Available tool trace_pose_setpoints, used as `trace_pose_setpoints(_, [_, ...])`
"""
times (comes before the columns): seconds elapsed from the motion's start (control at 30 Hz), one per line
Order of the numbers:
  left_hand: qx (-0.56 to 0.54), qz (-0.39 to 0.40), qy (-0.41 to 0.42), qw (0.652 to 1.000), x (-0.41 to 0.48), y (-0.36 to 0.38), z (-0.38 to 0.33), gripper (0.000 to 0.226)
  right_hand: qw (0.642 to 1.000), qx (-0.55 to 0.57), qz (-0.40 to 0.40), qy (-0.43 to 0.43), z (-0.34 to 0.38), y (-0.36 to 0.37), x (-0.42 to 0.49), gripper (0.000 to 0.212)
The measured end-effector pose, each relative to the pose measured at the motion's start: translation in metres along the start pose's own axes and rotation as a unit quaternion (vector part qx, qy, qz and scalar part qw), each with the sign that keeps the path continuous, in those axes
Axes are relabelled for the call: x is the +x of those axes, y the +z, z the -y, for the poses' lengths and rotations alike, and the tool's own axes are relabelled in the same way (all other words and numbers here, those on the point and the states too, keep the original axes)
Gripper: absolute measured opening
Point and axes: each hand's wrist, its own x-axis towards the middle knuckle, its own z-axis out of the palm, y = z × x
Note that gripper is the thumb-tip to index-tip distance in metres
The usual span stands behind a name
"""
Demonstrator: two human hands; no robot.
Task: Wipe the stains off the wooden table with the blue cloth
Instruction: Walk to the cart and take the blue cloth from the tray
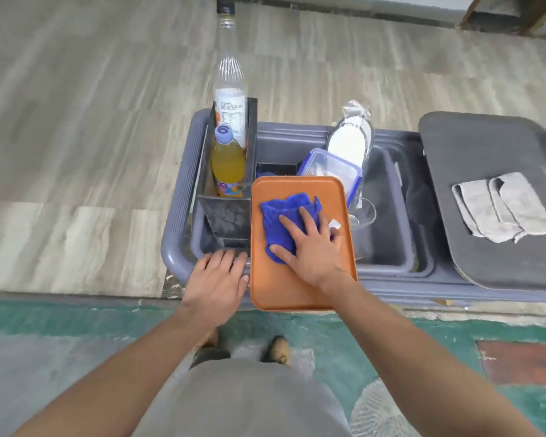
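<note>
The blue cloth point(286, 222) is bunched and crumpled, deep royal blue, with a small white tag poking out at its right side. It lies on the orange tray point(278, 288), toward the tray's far half. The right hand point(309, 247) is pressed flat on top of it, fingers spread wide, palm down — no closed grip here, just an open hand pinning the cloth to the tray. The near half of the tray is bare, smooth orange with rounded corners and a raised lip, so there is open room toward the person.

The left hand point(218, 279) rests open and flat just beside the tray's left edge, on the rim of the grey plastic tub point(174, 247) that the tray sits across. Left of the tray, a dark holder point(226, 212) stands in the tub with an orange drink bottle point(227, 165) and a taller clear bottle point(229, 77) behind it. Beyond the tray's far edge sit a blue-rimmed clear container point(331, 168) and a white bag point(350, 137); a clear glass jug point(364, 212) is just right of the tray. Farther right, a grey cloth point(501, 206) lies folded on a dark lid point(486, 146).
</note>
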Motion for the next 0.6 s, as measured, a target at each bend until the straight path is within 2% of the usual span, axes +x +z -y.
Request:
trace_pose_setpoints(0.37, [0.029, 0.039, -0.010, 0.999, -0.001, -0.004, -0.005, 0.055, 0.992, -0.056, -0.089, -0.077, -0.009, 0.005, 0.014, 0.052])
trace_pose_setpoints(0.6, [0.013, 0.063, -0.012, 0.998, 0.000, -0.010, -0.008, 0.059, 0.987, -0.057, -0.092, -0.115, -0.004, 0.004, 0.018, 0.040])
